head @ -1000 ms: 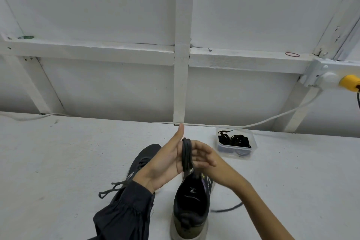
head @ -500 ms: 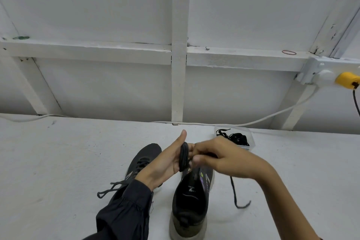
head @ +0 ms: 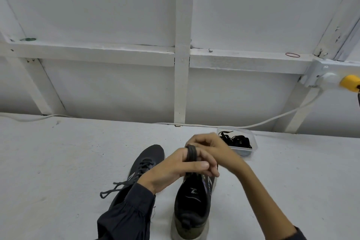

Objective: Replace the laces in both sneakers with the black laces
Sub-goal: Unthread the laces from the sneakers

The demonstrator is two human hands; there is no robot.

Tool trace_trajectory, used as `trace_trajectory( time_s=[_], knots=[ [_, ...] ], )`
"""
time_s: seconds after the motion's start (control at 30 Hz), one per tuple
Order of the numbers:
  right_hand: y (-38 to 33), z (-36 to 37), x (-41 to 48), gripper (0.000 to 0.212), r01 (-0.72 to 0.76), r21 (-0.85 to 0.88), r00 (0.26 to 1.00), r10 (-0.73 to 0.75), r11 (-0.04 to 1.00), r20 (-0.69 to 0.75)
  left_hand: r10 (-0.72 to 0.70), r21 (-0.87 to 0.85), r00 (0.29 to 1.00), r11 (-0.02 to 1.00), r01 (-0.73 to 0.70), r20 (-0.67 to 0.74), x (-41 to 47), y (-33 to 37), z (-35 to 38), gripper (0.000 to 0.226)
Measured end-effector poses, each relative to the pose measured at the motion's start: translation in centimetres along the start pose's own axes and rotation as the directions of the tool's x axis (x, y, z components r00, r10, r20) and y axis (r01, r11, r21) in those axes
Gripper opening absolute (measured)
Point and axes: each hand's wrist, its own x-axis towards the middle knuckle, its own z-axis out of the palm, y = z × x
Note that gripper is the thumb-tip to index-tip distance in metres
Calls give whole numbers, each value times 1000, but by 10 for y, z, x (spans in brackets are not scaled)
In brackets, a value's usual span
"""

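Observation:
Two dark sneakers stand on the white table. The left sneaker (head: 148,159) is laced, its loose lace ends trailing to the left. Nearer me stands the right sneaker (head: 194,202), its eyelet area hidden behind my hands. My left hand (head: 175,169) holds a dark lace (head: 191,153) wound in a coil around its fingers, thumb laid across. At the top of that coil my right hand (head: 210,148) pinches the lace with curled fingers. Both hands hover above the right sneaker's toe.
A clear plastic tub (head: 251,149) holding black laces sits just behind my right hand. A white cable (head: 272,119) runs along the table's back edge to a socket with a yellow plug (head: 349,83). White wall beams rise behind.
My left thumb has folded down across the coil. My right hand has risen to the top of the coil. The loose lace tail that hung beside the right sneaker is no longer visible.

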Motion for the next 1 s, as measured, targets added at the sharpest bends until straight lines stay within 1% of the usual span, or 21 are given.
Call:
trace_trajectory(
  time_s=[0.03, 0.07, 0.13, 0.2, 0.27, 0.33, 0.4, 0.47, 0.53, 0.57, 0.63, 0.73, 0.8, 0.87, 0.93, 1.0],
  knots=[
    [5, 8, -5, 12, -24, -2, 1000, 24, 1000, -13, 28, 7, 999, 1000, -28, -17, 0, 1, -1, 10],
    [11, 15, -11, 8, -55, -13, 998, 55, 998, -32, 51, 17, 998, 999, -50, -35, -1, 3, -2, 10],
    [20, 27, -22, 16, -115, -34, 992, 114, 993, -52, 89, 40, 993, 995, -86, -72, -1, 5, -5, 11],
    [21, 34, -33, 14, -105, -82, 994, 108, 991, 34, 131, 41, 986, 991, -128, -107, 0, 7, -7, 14],
    [13, 33, -42, 19, -66, -174, 988, 89, 983, 126, 159, 52, 979, 987, -154, -124, 0, 7, -9, 16],
    [0, 22, -45, 20, -21, -238, 985, 61, 971, 161, 144, 67, 984, 988, -137, -106, 1, 5, -11, 19],
    [-16, 7, -48, 15, 1, -287, 979, 58, 958, 196, 110, 69, 991, 992, -105, -70, 2, 2, -11, 25],
    [-33, -7, -49, 26, 27, -332, 968, 58, 943, 245, 93, 63, 994, 994, -89, -65, 2, -1, -10, 34],
    [-44, -17, -46, 28, 53, -391, 960, 60, 919, 273, 79, 60, 994, 995, -74, -81, 1, 0, -10, 43],
    [-48, -21, -45, 25, 63, -415, 959, 61, 908, 278, 65, 64, 994, 996, -60, -86, 1, 1, -9, 44],
    [-53, -28, -39, 20, 66, -440, 961, 62, 895, 270, 28, 94, 997, 995, -21, -75, 0, 3, -9, 37],
    [-59, -36, -27, 18, 88, -458, 965, 37, 885, 258, -33, 181, 999, 983, 32, 2, 0, 1, -4, 29],
    [-59, -37, -16, 16, 97, -423, 965, 18, 901, 260, -77, 195, 997, 978, 72, 15, 0, -2, 1, 27],
    [-54, -37, -6, 13, 75, -335, 970, 9, 939, 243, -104, 186, 994, 978, 99, 15, 0, -4, 5, 24],
    [-43, -36, 2, 9, 44, -220, 980, 2, 974, 201, -100, 170, 995, 981, 94, 23, 0, -4, 6, 22],
    [-30, -30, 6, 9, 16, -99, 992, -3, 995, 122, -76, 134, 997, 988, 71, 31, -1, -1, 6, 21]
  ],
)
